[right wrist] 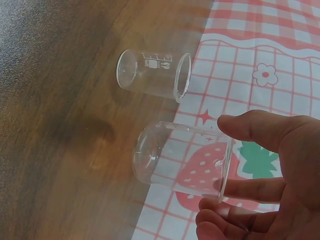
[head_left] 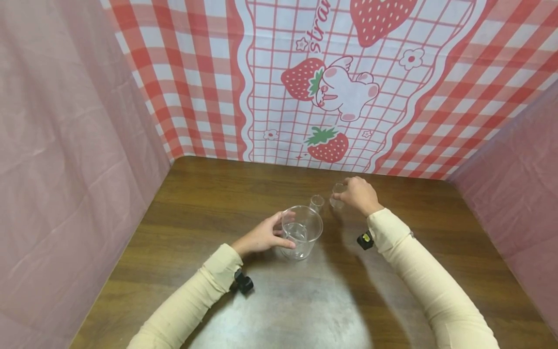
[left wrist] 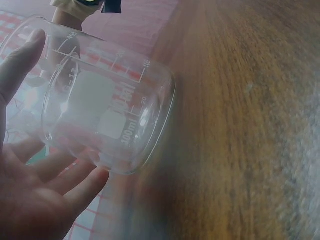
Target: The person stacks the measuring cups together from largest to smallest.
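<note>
A large clear glass beaker (head_left: 319,232) stands on the table, with a smaller beaker marked 100ml (left wrist: 115,112) nested inside it. My left hand (head_left: 263,235) holds the large beaker from its left side, thumb on the near side and fingers on the far side. Farther back and to the right, my right hand (head_left: 359,194) pinches another clear beaker (right wrist: 182,157) near its rim, between thumb and fingers. Whether that beaker's base touches the table I cannot tell. Between the two hands a small beaker (head_left: 317,202) stands upright, untouched, with white markings in the right wrist view.
The brown wood-grain table (head_left: 196,194) reaches back to a red-and-white checked curtain (head_left: 209,97) with strawberry prints. Pink cloth walls (head_left: 65,169) rise on the left and right. Each wrist wears a small black camera (head_left: 365,240).
</note>
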A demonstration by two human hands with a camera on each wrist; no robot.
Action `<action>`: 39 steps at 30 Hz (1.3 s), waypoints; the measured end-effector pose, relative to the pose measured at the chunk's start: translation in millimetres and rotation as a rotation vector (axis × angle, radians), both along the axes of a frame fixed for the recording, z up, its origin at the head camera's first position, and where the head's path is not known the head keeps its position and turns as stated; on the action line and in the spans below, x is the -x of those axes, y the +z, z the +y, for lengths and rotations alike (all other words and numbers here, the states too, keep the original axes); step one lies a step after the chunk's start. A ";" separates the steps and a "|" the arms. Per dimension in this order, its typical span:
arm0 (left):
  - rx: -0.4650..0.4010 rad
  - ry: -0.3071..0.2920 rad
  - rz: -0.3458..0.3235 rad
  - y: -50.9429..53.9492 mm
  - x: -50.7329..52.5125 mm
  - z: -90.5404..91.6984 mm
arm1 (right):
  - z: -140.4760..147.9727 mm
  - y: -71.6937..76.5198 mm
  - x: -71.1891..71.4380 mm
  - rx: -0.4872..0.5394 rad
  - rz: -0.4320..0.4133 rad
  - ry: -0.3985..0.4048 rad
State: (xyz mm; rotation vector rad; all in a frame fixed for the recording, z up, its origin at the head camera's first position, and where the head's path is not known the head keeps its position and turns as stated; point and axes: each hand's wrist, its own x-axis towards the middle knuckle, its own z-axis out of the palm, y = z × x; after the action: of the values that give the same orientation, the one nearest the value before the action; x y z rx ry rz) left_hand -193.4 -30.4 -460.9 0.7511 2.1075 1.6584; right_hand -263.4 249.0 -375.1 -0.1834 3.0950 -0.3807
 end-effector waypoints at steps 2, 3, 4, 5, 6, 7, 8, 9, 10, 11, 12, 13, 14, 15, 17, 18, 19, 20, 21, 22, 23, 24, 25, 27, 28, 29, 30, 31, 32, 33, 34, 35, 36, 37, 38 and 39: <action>-0.001 -0.001 -0.003 -0.4 0.0 0.0 | -0.6 1.1 -0.4 0.002 0.002 0.001; -0.001 -0.002 -0.003 -0.6 0.1 -0.1 | -1.0 1.7 -0.7 0.004 0.003 0.000; -0.002 -0.003 -0.003 -0.9 0.1 -0.1 | -1.5 2.4 -1.1 0.007 0.005 0.000; -0.003 -0.002 -0.004 -1.1 0.2 -0.1 | -1.9 3.2 -1.5 0.010 0.006 -0.001; -0.004 -0.001 -0.004 -1.3 0.3 -0.1 | -2.3 3.9 -1.8 0.012 0.007 -0.001; -0.004 -0.001 -0.005 -1.4 0.3 -0.1 | -2.7 4.6 -2.0 0.015 0.008 -0.001; -0.004 0.000 -0.005 -1.5 0.4 -0.2 | -3.1 5.3 -2.3 0.017 0.009 -0.002; -0.004 0.000 -0.005 -1.5 0.5 -0.2 | -3.5 5.9 -2.5 0.017 0.010 -0.003; -0.005 0.000 -0.006 -1.6 0.5 -0.2 | -3.9 6.7 -2.7 0.018 0.010 -0.003; -0.004 0.001 -0.007 -1.5 0.5 -0.3 | -4.2 7.2 -2.7 0.018 0.010 -0.003; -0.004 0.001 -0.007 -1.5 0.5 -0.3 | -4.6 7.8 -2.9 0.019 0.011 -0.003; -0.004 0.000 -0.008 -1.5 0.5 -0.4 | -4.9 8.4 -3.1 0.019 0.012 -0.003; -0.004 0.000 -0.008 -1.5 0.5 -0.4 | -5.2 8.9 -3.3 0.018 0.013 -0.002; -0.003 0.000 -0.008 -1.5 0.4 -0.4 | -5.4 9.4 -3.4 0.019 0.014 -0.002; -0.002 -0.001 -0.007 -1.4 0.5 -0.3 | -5.8 10.1 -3.9 0.022 0.016 -0.003; -0.002 -0.002 -0.006 -1.3 0.4 -0.3 | -5.9 10.3 -4.0 0.023 0.017 -0.002; -0.003 -0.002 -0.005 -1.2 0.4 -0.2 | -6.2 10.5 -4.3 0.025 0.019 -0.003; -0.002 -0.002 -0.005 -1.1 0.3 -0.3 | -6.3 10.7 -4.5 0.026 0.021 -0.004; -0.002 -0.002 -0.005 -1.0 0.2 -0.3 | -6.5 10.9 -4.7 0.028 0.023 -0.004; -0.003 -0.002 -0.005 -1.0 0.1 -0.3 | -7.0 11.2 -5.1 0.029 0.026 -0.005; -0.003 -0.001 -0.005 -0.9 -0.1 -0.3 | -7.3 11.3 -5.3 0.032 0.028 -0.006; -0.003 -0.001 -0.005 -1.0 -0.1 -0.3 | -7.7 11.6 -5.7 0.034 0.030 -0.006; -0.003 -0.001 -0.005 -1.0 -0.2 -0.4 | -8.2 12.0 -6.3 0.036 0.032 -0.007; -0.002 0.001 -0.006 -1.1 -0.5 -0.5 | -8.7 12.6 -6.9 0.041 0.033 -0.005; -0.001 0.001 -0.007 -1.2 -0.6 -0.5 | -8.9 13.0 -7.3 0.044 0.033 -0.004; 0.000 0.001 -0.007 -1.3 -0.5 -0.4 | -8.8 13.3 -7.5 0.047 0.033 -0.003; 0.002 0.002 -0.008 -1.4 -0.5 -0.3 | -9.0 13.8 -8.0 0.049 0.034 -0.001; 0.002 0.002 -0.008 -1.4 -0.6 -0.3 | -9.1 14.2 -8.4 0.050 0.036 0.002; 0.003 0.004 -0.010 -1.1 -0.6 -0.3 | -9.2 14.8 -8.8 0.050 0.039 0.004; 0.003 0.005 -0.011 -0.9 -0.4 -0.1 | -9.3 15.2 -9.1 0.050 0.042 0.006; 0.004 0.006 -0.012 -0.8 -0.2 0.1 | -9.5 15.8 -9.5 0.048 0.047 0.009; 0.004 0.007 -0.011 -0.6 0.1 0.2 | -9.8 16.4 -9.9 0.046 0.052 0.012; 0.004 0.007 -0.011 -0.4 0.2 0.2 | -10.2 16.9 -10.3 0.045 0.058 0.015; 0.004 0.008 -0.011 -0.2 0.4 0.2 | -10.5 17.4 -10.7 0.043 0.064 0.018; 0.003 0.008 -0.009 -0.1 0.5 0.1 | -10.8 17.9 -11.0 0.043 0.070 0.020; 0.002 0.008 -0.008 -0.2 0.6 0.1 | -11.1 18.4 -11.4 0.044 0.076 0.021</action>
State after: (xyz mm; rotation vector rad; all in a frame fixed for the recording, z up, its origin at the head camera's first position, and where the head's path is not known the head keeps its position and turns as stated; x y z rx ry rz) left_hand -194.0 -30.3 -461.1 0.7355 2.1090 1.6602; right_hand -252.0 237.9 -356.7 -0.2364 3.1578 -0.4526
